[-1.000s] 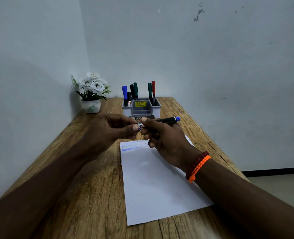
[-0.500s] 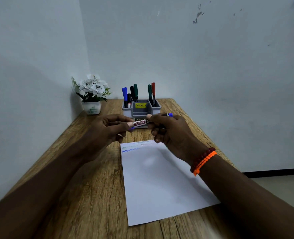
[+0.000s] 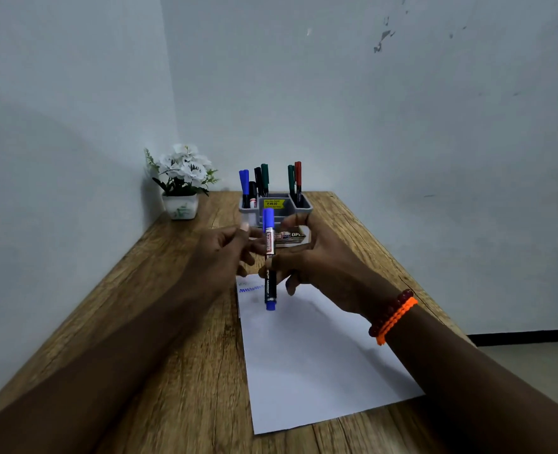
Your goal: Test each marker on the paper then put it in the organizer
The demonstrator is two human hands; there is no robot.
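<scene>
My right hand (image 3: 317, 260) pinches a blue marker (image 3: 270, 244) at mid-barrel and holds it upright above the far end of the white paper (image 3: 317, 355). Its blue cap points up and is on. My left hand (image 3: 221, 250) hovers just left of the marker with loosely curled fingers and holds nothing. A blue scribble (image 3: 250, 289) marks the paper's far left corner. The grey organizer (image 3: 300, 208) stands behind my hands at the table's far end, with several blue, black, green and red markers (image 3: 264, 180) upright in it.
A marker box (image 3: 292, 236) lies in front of the organizer, partly hidden by my hands. A white flower pot (image 3: 181, 191) sits in the far left corner. Walls close off the left and far sides; the wooden table (image 3: 172, 322) ends at the right.
The marker was level between both hands. Now it stands upright in my right hand alone, and my left hand has let go and drawn slightly left.
</scene>
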